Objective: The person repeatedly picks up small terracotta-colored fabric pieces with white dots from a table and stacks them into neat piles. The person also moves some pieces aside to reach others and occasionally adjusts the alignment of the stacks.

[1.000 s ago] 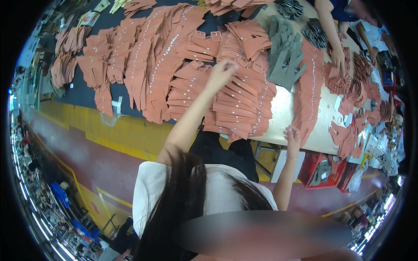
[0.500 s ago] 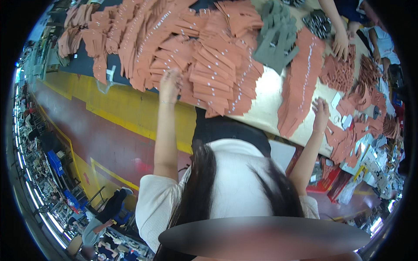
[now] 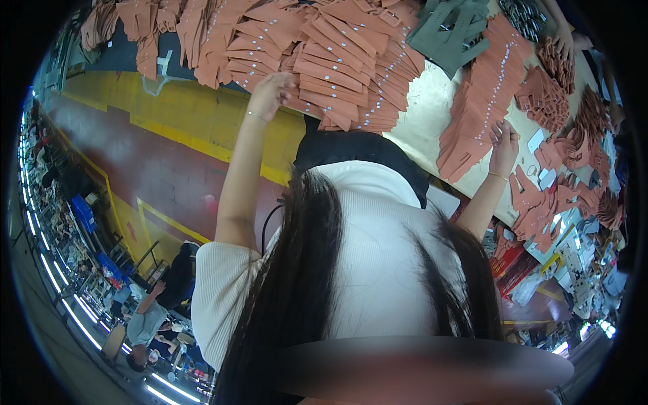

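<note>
My left hand (image 3: pixel 270 94) is at the near edge of the table, beside fanned stacks of rust-orange cut fabric pieces (image 3: pixel 334 74) with small white stickers. Its fingers are loosely bent and reach toward the stacks; nothing shows between them. Further right, my right hand (image 3: pixel 504 145) hovers by the right side of a long overlapping row of the same fabric pieces (image 3: pixel 482 101). Its fingers are half curled and apart, with nothing visible in them. Dark green fabric pieces (image 3: pixel 449 34) lie between the stacks and the long row.
Bundled orange pieces (image 3: pixel 543 101) and looser orange pieces (image 3: pixel 533 199) lie to the right, near a white card (image 3: pixel 535 141). Another person's hand (image 3: pixel 561 40) reaches in at the far right. A red crate (image 3: pixel 516 270) stands below the table. Yellow-and-red floor (image 3: pixel 169 142) spreads leftward.
The whole view has shifted, so the table sits higher in the picture. My left hand has drawn back from over the stacks toward the table edge. My right hand stays near the long row.
</note>
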`<action>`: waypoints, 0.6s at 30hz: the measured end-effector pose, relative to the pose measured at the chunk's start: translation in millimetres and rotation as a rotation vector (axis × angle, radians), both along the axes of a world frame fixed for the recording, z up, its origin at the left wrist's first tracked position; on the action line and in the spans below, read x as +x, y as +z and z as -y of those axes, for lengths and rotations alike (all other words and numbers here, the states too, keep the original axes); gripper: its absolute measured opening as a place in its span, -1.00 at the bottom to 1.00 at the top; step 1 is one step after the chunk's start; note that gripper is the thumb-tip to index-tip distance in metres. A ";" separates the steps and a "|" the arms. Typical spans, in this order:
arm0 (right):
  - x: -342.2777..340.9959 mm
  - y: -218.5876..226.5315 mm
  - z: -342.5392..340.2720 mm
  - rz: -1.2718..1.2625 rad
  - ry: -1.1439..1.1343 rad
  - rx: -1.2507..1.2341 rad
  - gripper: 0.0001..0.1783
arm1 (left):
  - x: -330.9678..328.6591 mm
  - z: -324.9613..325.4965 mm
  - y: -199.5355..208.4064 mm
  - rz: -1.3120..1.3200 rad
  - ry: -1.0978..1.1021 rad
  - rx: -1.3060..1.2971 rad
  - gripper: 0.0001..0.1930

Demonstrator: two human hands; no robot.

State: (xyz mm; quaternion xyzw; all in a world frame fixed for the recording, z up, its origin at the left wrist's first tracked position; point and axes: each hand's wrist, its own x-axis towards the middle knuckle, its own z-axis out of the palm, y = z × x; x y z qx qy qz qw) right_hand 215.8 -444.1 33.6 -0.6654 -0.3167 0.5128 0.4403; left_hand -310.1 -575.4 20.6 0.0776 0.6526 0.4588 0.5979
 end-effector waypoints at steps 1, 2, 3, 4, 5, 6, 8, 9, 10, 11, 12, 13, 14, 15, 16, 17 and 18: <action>1.0 -0.5 1.1 -0.003 -0.001 0.003 -0.71 | 2.4 3.3 -4.8 -0.002 -0.058 -0.054 -0.76; 2.1 -1.4 2.3 -0.007 0.004 0.004 -0.70 | 3.5 5.4 -9.0 0.008 -0.057 -0.070 -0.76; 3.3 -2.6 3.7 -0.009 0.012 0.006 -0.70 | 5.6 8.3 -13.5 0.021 -0.055 -0.087 -0.76; 4.4 -3.6 4.5 -0.018 -0.002 -0.018 -0.70 | 7.7 12.1 -17.7 0.036 -0.052 -0.092 -0.76; 5.3 -4.4 4.7 0.000 0.024 0.000 -0.70 | 9.3 15.5 -21.3 0.041 -0.053 -0.099 -0.76; 6.0 -5.0 4.6 0.008 0.029 -0.008 -0.69 | 10.6 18.2 -24.6 0.046 -0.055 -0.095 -0.75; 6.4 -4.9 2.9 0.014 0.037 -0.015 -0.69 | 12.8 24.3 -29.9 0.062 -0.060 -0.101 -0.75; 6.4 -4.2 1.8 0.014 0.039 -0.015 -0.69 | 14.8 26.6 -32.2 0.075 -0.066 -0.112 -0.75; 6.2 -3.3 0.7 -0.005 0.042 -0.014 -0.69 | 17.1 28.3 -34.3 0.088 -0.073 -0.122 -0.75; 6.0 -2.2 -0.5 0.015 0.048 -0.007 -0.69 | 19.1 29.8 -35.6 0.093 -0.082 -0.125 -0.75; 5.8 -1.1 -1.5 0.015 0.056 0.002 -0.69 | 21.2 31.3 -36.2 0.097 -0.092 -0.128 -0.75; 5.4 -0.2 -2.2 -0.002 0.051 -0.001 -0.69 | 23.4 32.6 -36.3 0.101 -0.101 -0.131 -0.76; 4.9 0.3 -3.0 0.015 0.068 0.010 -0.69 | 25.9 34.0 -35.9 0.111 -0.096 -0.117 -0.76; 4.1 0.5 -3.6 0.016 0.072 0.009 -0.69 | 28.5 35.4 -35.3 0.120 -0.090 -0.104 -0.76; 3.5 0.6 -4.1 0.017 0.075 0.008 -0.69 | 30.8 36.4 -34.6 0.130 -0.084 -0.091 -0.76; 2.6 0.3 -4.4 0.014 0.080 0.007 -0.69 | 32.8 36.7 -34.2 0.139 -0.078 -0.093 -0.76; 1.5 -0.3 -4.2 0.012 0.083 0.006 -0.69 | 34.6 36.5 -34.1 0.149 -0.073 -0.095 -0.77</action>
